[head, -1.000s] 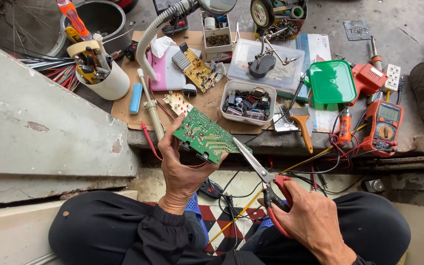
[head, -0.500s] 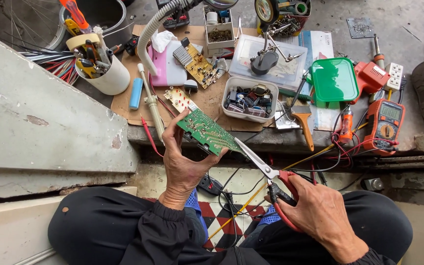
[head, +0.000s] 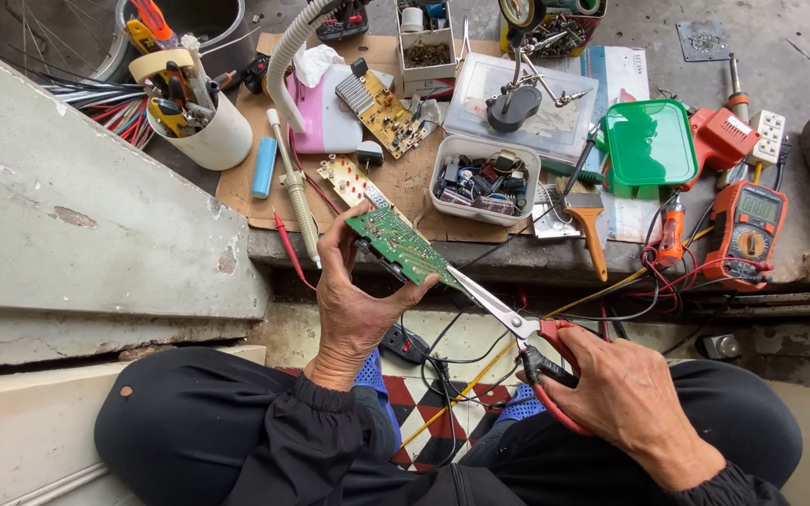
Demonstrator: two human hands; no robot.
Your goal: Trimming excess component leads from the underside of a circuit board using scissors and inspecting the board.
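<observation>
Green circuit board [head: 403,247] sits pinched in the left hand [head: 353,305] just off the bench [head: 517,258] edge, its long axis slanting down-right toward the red-handled scissors [head: 517,328] gripped by the right hand [head: 625,398], blade tips meeting its lower corner.

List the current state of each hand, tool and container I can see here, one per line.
left hand: gripping the green circuit board, held tilted
right hand: closed on the red-handled scissors
scissors: blades nearly shut, tips at the board's edge
green box lid: lying shut on its box
clear parts tub: open, full of components
white cup: upright, stuffed with tools
multimeter: lying flat, leads attached
</observation>
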